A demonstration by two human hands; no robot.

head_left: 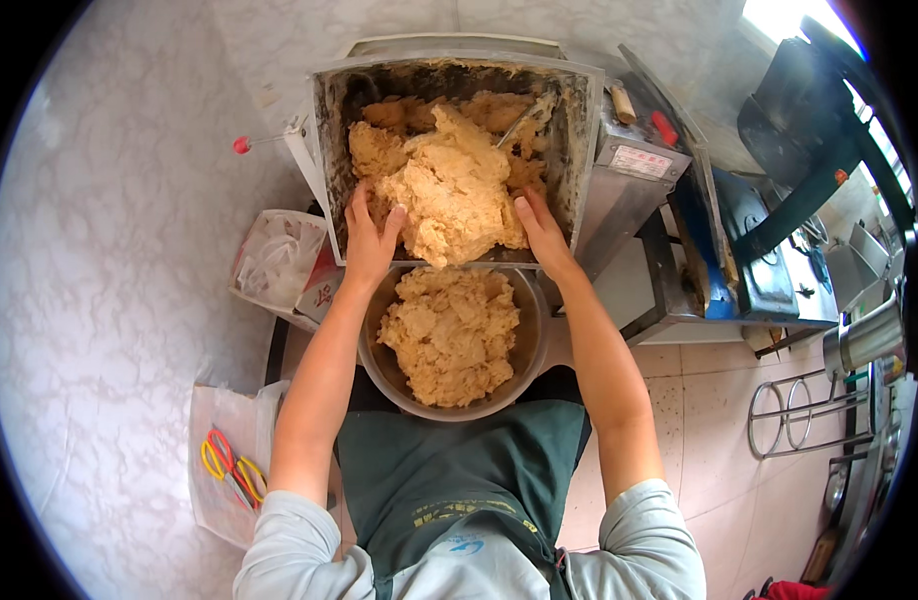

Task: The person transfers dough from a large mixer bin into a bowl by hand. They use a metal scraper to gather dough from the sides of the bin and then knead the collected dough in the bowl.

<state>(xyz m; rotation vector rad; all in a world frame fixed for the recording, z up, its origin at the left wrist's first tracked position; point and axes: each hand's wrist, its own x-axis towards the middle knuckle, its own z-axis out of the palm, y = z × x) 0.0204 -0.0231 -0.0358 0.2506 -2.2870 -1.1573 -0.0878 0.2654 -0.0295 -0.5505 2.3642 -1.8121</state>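
Note:
A metal mixer trough (586, 110) with crusted inner walls holds a large lump of pale yellow, crumbly dough (454, 190) and looser dough behind it; a metal bar shows at its back right. My left hand (373, 235) grips the lump's left side at the trough's front, and my right hand (541, 232) grips its right side. The lump overhangs the front edge slightly. Directly below, a round steel bowl (527, 345) holds another rough heap of dough (444, 335), between my forearms.
Left of the trough are a red-knobbed lever (243, 144) and a box of plastic bags (274, 255); scissors (229, 470) lie lower left. At right stand a metal housing (619, 210), a dark-topped stove-like unit (764, 270) and a ring-shaped metal stand (799, 425).

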